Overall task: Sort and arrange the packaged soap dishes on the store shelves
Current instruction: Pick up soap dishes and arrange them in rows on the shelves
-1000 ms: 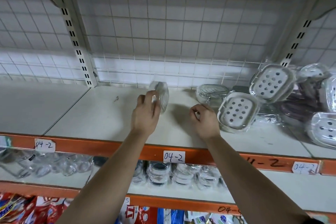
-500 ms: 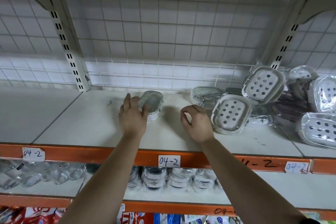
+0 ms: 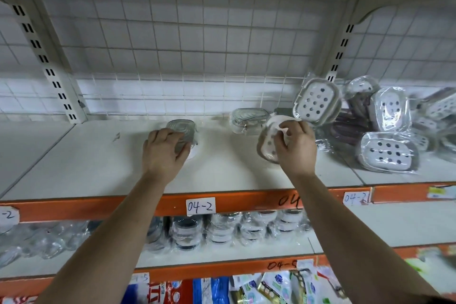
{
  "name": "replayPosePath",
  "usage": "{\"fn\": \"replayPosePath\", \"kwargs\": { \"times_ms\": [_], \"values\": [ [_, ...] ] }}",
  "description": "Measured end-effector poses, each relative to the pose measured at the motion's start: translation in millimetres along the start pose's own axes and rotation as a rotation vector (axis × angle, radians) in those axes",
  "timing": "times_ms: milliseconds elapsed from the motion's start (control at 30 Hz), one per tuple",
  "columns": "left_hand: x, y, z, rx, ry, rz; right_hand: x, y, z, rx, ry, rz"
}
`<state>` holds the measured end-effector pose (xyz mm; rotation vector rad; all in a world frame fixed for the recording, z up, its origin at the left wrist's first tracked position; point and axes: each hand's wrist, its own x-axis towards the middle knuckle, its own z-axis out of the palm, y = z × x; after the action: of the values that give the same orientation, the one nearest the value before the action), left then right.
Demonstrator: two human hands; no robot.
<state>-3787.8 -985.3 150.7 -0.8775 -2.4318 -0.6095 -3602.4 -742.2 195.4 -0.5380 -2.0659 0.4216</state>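
While my left hand point(image 3: 164, 152) rests with fingers curled over a clear wrapped soap dish point(image 3: 181, 131) sitting flat on the white shelf point(image 3: 93, 165) at centre frame, my right hand point(image 3: 294, 148) has its fingers pinched closed on a white holed soap dish point(image 3: 267, 142), tilted on edge just right of centre. I cannot tell whether the left is gripping that clear dish or only pressing it down.

Judging by the layout, I am early in the job. One clear dish is placed, and a second clear dish point(image 3: 249, 119) stands apart behind it, near the wire grid back point(image 3: 197, 44). Everything else is unsorted: at the right of the frame a loose heap of wrapped dishes point(image 3: 387, 150) leans and overlaps, one white holed dish point(image 3: 318, 101) propped up against the upright post point(image 3: 341, 49), darker ones half buried beneath.

Most of the shelf to the left is bare, so there is room for rows. The orange shelf edge point(image 3: 246, 202) carries a handwritten label point(image 3: 200, 206), and the lower shelf in the bottom half of the frame holds neat packs of round containers point(image 3: 222, 229).
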Motion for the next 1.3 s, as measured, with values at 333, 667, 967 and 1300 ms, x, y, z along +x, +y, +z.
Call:
{"fn": "replayPosePath", "kwargs": {
  "times_ms": [333,667,967,1300],
  "values": [
    [0,1,3,0.029,0.014,-0.002,-27,29,-26,-0.014,-0.004,0.258],
    [-2,5,3,0.034,0.025,-0.015,-17,17,-27,0.311,-0.266,0.552],
    [-3,7,-2,-0.038,0.0,-0.032,0,-14,-1,0.098,-0.299,0.245],
    [-1,13,-7,-0.073,-0.1,-0.081,-25,-27,34,-0.043,-0.456,0.032]
  ]
}}
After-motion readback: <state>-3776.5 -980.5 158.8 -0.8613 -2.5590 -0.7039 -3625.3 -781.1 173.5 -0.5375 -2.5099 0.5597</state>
